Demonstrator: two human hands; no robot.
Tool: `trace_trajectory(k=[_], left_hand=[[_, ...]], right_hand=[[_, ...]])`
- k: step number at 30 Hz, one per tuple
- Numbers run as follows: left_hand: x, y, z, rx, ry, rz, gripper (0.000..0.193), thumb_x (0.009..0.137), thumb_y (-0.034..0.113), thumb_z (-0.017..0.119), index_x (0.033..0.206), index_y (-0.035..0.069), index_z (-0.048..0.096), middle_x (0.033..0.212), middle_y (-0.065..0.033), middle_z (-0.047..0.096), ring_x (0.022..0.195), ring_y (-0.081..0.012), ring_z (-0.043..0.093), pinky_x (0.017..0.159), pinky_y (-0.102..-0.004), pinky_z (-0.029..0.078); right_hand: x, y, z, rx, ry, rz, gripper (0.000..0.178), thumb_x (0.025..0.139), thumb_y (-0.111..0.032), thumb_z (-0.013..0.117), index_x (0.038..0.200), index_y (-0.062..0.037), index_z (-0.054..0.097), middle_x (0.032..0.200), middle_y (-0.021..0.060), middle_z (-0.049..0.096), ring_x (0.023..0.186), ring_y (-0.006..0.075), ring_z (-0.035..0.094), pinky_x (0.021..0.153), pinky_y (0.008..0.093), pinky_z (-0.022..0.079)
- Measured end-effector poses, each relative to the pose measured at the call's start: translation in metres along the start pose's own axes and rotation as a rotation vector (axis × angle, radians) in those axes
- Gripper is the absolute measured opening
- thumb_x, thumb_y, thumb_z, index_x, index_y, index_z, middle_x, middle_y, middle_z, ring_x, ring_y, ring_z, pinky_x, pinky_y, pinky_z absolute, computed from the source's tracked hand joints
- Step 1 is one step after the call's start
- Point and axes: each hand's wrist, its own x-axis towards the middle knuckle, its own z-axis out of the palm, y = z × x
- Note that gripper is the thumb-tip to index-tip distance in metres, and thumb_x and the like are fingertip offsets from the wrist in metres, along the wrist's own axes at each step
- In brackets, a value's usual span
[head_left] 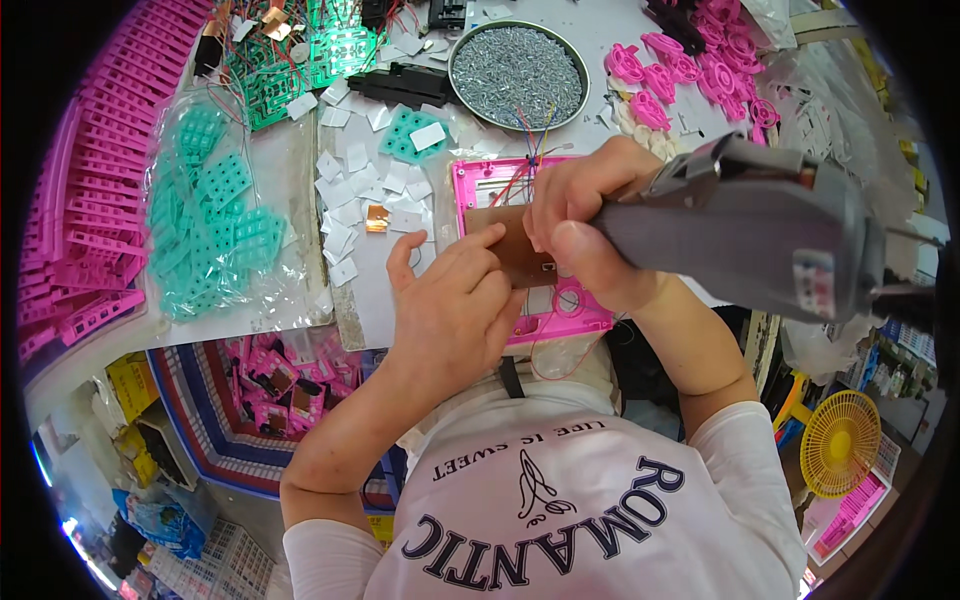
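A pink plastic casing (565, 325) lies on the work surface in front of me, with a brown circuit board (527, 272) resting in it. My left hand (455, 300) lies at the board's left side, its fingers apart and the index fingertip touching the board. In my right hand (590, 215), above the board, is a grey electric screwdriver (740, 235), its body slanting up to the right. The fingers hide the screwdriver's tip. Thin red and blue wires (524, 172) rise from the casing's far edge.
A round tin of screws (518, 75) stands beyond the casing. White pieces (345, 215) and bagged turquoise rubber keypads (215, 220) lie left, near stacked pink casings (90, 190). Green circuit boards (340, 50) are at the back; pink parts (715, 70) at far right. A basket (205, 430) holds pink assemblies.
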Motion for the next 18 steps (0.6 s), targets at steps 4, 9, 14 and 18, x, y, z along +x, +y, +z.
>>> trace_trajectory(k=[4,9,14,18], left_hand=[[0.002,0.001,-0.001,-0.041,0.018,-0.038,0.012,0.084,0.014,0.074,0.085,0.012,0.062,0.095,-0.0018,0.063,0.116,-0.0186,0.065,0.109,-0.0568,0.021],[0.008,0.002,-0.007,-0.111,0.065,-0.041,0.01,0.085,0.01,0.074,0.086,0.012,0.065,0.091,-0.0001,0.068,0.104,-0.0193,0.07,0.112,-0.0573,0.02],[0.013,0.0,-0.007,-0.221,0.139,-0.067,0.012,0.083,0.009,0.076,0.089,0.013,0.067,0.084,0.0003,0.07,0.091,-0.0207,0.072,0.114,-0.0592,0.019],[0.017,-0.003,-0.009,-0.13,0.13,0.007,0.015,0.08,0.012,0.078,0.093,0.012,0.069,0.085,-0.0015,0.071,0.086,-0.0221,0.07,0.114,-0.0593,0.021]], right_hand=[[0.003,0.0,0.002,0.102,0.015,0.021,0.028,0.093,-0.019,0.071,0.101,-0.0068,0.047,0.068,0.0044,0.053,0.058,0.0133,0.047,0.054,0.0312,0.046],[0.009,-0.041,0.01,0.552,0.135,0.004,0.034,0.088,-0.02,0.074,0.108,-0.0037,0.052,0.071,0.0029,0.055,0.062,0.0129,0.053,0.058,0.0278,0.046],[0.005,-0.064,0.017,0.434,0.141,0.118,0.044,0.09,-0.046,0.077,0.105,-0.015,0.05,0.059,-0.0042,0.048,0.054,0.0131,0.046,0.053,0.0307,0.045],[0.004,-0.059,0.016,0.456,0.124,0.065,0.044,0.09,-0.046,0.077,0.105,-0.0144,0.05,0.061,-0.0037,0.049,0.055,0.0132,0.047,0.053,0.0305,0.044]])
